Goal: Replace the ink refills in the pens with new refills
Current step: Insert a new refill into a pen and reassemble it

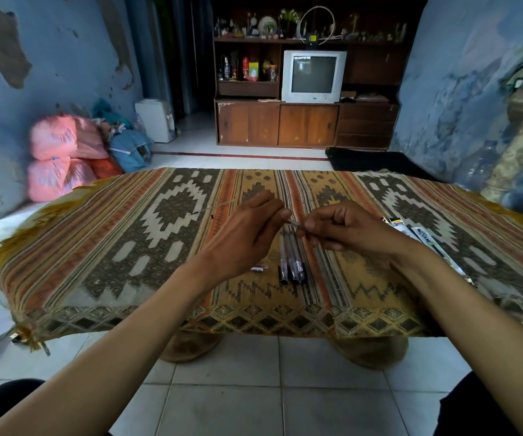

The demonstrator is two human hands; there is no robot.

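Observation:
Both hands hover over a patterned cloth-covered table [128, 247]. My left hand [247, 231] pinches a thin clear ink refill [219, 206] that sticks out to the upper left, its dark tip near the cloth. My right hand [342, 228] pinches a small clear pen part [295, 224] between thumb and fingers, just right of the left fingertips. Below the hands, three dark pens [291, 262] lie side by side on the cloth. A small clear pen piece [258, 268] lies left of them.
Refill packets [417, 231] lie on the table's right side. The table's near edge [222, 322] hangs over a white tiled floor. Pink sacks [62, 158] sit far left; a cabinet with a TV [313, 75] stands behind.

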